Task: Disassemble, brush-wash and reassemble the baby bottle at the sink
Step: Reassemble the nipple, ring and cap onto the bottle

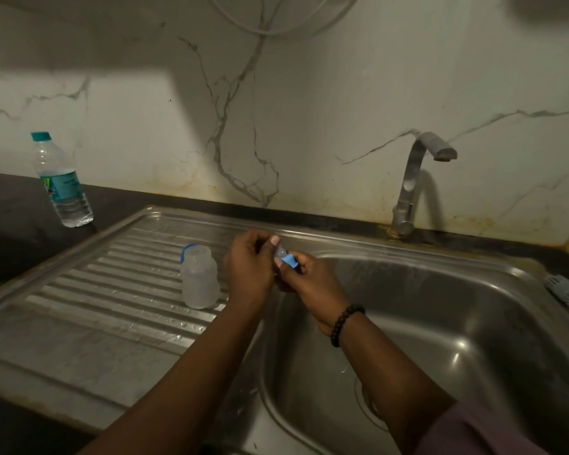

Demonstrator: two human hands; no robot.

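The translucent baby bottle body (pixel 200 277) stands upright on the ribbed steel drainboard (pixel 89 290), open at the top, with a blue strap at its neck. Just to its right, above the sink's left edge, both hands meet. My left hand (pixel 248 269) pinches the clear teat (pixel 280 251) with thumb and fingers. My right hand (pixel 309 284) holds the blue collar ring (pixel 290 260) that the teat sits in. A black bead bracelet circles my right wrist. Most of the ring is hidden by the fingers.
The steel sink basin (pixel 440 323) lies to the right with its drain low down. A chrome tap (pixel 414 182) stands behind it, not running. A plastic water bottle (pixel 61 182) stands on the dark counter at far left. A grey brush head (pixel 564 290) lies at the sink's right rim.
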